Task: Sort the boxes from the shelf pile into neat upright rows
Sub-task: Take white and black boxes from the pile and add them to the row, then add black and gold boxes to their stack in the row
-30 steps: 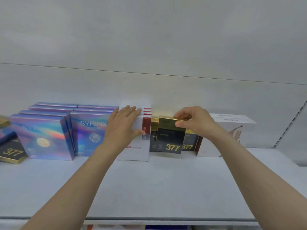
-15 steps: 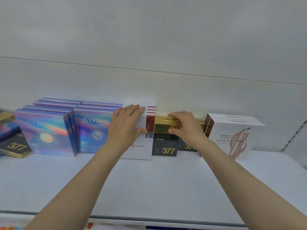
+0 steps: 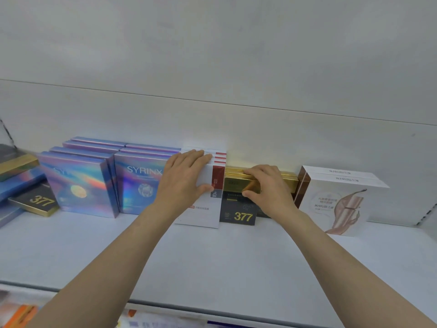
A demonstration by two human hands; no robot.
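Note:
A black and gold "377" box [image 3: 238, 209] stands upright on the white shelf [image 3: 212, 261], in front of more gold boxes. My right hand [image 3: 264, 188] grips its top edge, thumb on the front, fingers over the top. Left of it stands a row of white boxes with red stripes [image 3: 203, 216]. My left hand [image 3: 186, 178] lies flat against the front white box, fingers spread over its top. Holographic "SYRINX" boxes [image 3: 139, 185] stand in rows further left. At the far left a pile holds another "377" box [image 3: 35, 202] lying flat.
White "MARUBI" boxes [image 3: 340, 200] stand upright at the right. Blue boxes [image 3: 16, 185] lie stacked at the far left edge. The shelf's back wall is close behind the rows. A lower shelf with colourful items shows below the front edge.
My right hand has set the "377" box down upright against the gold row beside the white boxes. My left hand has stayed on the white boxes. The camera has shifted.

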